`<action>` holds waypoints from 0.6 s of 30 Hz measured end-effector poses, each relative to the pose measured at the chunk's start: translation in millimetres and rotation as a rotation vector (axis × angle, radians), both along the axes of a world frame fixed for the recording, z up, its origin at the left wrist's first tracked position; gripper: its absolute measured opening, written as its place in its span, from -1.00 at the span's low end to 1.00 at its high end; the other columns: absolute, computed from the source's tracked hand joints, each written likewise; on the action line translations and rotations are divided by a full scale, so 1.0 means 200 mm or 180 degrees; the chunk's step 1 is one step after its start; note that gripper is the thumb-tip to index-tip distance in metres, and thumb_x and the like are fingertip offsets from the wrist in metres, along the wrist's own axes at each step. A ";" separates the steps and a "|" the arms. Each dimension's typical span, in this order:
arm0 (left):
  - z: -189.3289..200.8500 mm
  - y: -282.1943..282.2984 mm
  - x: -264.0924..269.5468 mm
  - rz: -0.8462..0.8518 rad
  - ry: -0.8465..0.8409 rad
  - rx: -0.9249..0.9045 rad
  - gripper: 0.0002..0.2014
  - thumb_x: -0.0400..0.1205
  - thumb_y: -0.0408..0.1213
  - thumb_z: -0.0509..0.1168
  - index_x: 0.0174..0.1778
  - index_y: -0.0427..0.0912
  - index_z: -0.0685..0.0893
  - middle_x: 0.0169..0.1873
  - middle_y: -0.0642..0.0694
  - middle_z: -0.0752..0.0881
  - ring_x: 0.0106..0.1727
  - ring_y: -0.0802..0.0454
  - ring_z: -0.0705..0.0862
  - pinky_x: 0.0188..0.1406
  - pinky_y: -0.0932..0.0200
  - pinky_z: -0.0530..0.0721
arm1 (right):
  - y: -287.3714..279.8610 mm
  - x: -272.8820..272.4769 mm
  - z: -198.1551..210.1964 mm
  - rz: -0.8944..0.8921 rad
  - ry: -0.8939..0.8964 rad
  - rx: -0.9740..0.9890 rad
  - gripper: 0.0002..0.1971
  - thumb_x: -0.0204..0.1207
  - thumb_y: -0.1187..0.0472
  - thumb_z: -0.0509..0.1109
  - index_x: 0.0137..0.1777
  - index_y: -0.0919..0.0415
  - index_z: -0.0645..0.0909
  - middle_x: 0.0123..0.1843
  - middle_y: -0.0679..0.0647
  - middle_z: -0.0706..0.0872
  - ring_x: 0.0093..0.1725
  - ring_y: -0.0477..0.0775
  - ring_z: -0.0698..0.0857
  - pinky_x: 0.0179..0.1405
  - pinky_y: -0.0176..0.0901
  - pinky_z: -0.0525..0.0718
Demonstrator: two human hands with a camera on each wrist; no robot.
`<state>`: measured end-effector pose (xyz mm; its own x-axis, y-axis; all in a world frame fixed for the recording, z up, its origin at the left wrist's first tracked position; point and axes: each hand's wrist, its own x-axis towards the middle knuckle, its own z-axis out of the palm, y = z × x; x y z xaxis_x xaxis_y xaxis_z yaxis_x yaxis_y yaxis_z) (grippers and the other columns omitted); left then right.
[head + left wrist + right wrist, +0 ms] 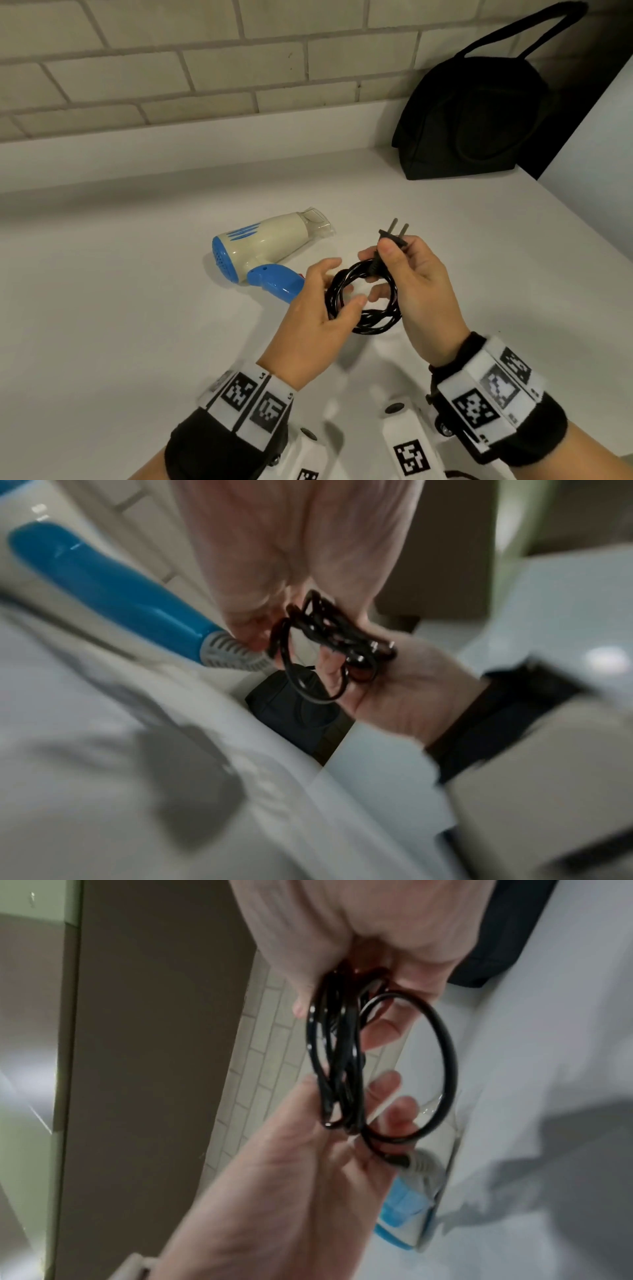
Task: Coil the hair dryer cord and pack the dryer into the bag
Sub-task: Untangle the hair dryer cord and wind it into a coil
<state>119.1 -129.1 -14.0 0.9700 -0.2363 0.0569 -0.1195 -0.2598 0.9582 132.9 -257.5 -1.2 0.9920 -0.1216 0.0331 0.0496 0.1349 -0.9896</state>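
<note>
Cord (363, 301): black, wound into a loose ring of several loops, held above the counter between both hands; one end running to the grey strain relief (232, 656) at the butt of the dryer handle.
Plug (394, 234): two flat prongs pointing up and away, sticking out above the right thumb.
Left hand (322, 308): fingers curled round the left side of the coil, thumb laid across the front of the loops, fingertips showing through the ring.
Right hand (411, 281): pinching the plug body between thumb and forefinger, remaining fingers hooked through the right side of the coil.
Hair dryer (263, 246): cream body with blue rear grille and blue handle, lying on its side on the counter just beyond the left hand, clear nozzle aimed toward the bag, handle end hidden behind the left fingers.
Bag (476, 116): black fabric, standing upright at the far right of the counter against the wall, strap rising above it; open or zipped, cannot tell.
Counter (120, 291): white, smooth.
Wall (171, 68): pale brick-pattern tile behind the counter.
Wrists: black bands with white marker blocks on both.
</note>
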 end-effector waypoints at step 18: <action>-0.02 -0.05 0.01 0.0221 -0.0430 -0.0061 -0.54 0.41 -0.08 0.33 0.10 0.49 0.33 0.04 0.08 0.54 -0.13 0.31 0.50 -0.10 0.52 0.49 | 0.05 0.10 0.05 -0.0056 -0.0211 -0.1271 -0.94 0.50 -0.02 0.28 -0.15 -0.11 0.55 -0.06 -0.20 0.50 0.09 -0.02 0.55 0.16 -0.12 0.51</action>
